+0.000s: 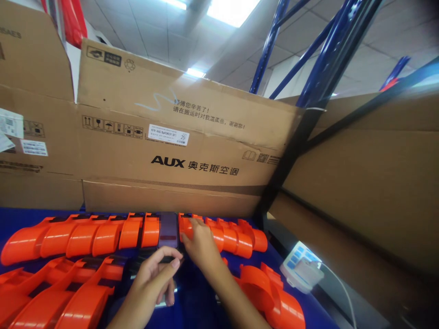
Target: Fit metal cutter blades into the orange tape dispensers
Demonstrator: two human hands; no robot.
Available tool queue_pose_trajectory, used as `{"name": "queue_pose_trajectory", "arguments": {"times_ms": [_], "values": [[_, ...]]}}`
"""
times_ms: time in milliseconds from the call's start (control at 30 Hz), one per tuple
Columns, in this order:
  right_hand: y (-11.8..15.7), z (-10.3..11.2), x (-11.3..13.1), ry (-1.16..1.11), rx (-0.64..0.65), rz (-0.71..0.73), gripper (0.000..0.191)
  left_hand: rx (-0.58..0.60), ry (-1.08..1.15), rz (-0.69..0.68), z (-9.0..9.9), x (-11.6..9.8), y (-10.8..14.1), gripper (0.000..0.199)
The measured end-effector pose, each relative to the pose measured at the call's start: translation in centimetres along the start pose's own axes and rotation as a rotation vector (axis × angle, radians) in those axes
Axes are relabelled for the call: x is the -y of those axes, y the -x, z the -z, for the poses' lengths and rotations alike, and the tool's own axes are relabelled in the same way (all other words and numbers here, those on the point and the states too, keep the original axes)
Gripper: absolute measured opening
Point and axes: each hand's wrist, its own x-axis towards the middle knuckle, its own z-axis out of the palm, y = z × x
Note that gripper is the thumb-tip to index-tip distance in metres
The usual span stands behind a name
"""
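My right hand [200,242] reaches into the back row, its fingers bent over a curved orange plastic piece [187,227]. Just left of that piece stands a flat dark purple phone-like slab [168,228], upright between the orange parts. Lower and to the left, my left hand [156,276] is curled, thumb and index finger close together. Whatever may lie between those fingertips is too small or hidden to make out. Dark, shiny flat objects lie beneath the left hand, mostly covered by it.
Several orange curved pieces [80,237] line the blue surface [20,214], with more at front left [84,306] and front right [257,288]. A cardboard sheet [192,196] stands behind. At right are a white power strip [302,267] with a cable and a blue rack post [318,73].
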Motion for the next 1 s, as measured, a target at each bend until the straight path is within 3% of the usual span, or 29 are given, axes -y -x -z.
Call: {"name": "queue_pose_trajectory", "arguments": {"times_ms": [233, 367, 533, 1000], "values": [[-0.2, 4.1, -2.2, 0.041, 0.039, 0.07, 0.046, 0.015, 0.018, 0.003, 0.5, 1.0, -0.5, 0.036], [-0.6, 5.8, -4.1, 0.092, 0.198, 0.184, 0.069, 0.031, 0.035, 0.009, 0.7, 1.5, -0.8, 0.037], [-1.0, 4.6, -5.5, 0.162, 0.325, 0.241, 0.076, 0.0, 0.054, 0.002, 0.8, 1.8, -0.9, 0.035], [-0.7, 3.8, -7.0, 0.229, 0.23, 0.308, 0.072, -0.006, 0.072, 0.021, 0.6, 1.6, -0.9, 0.034]]}}
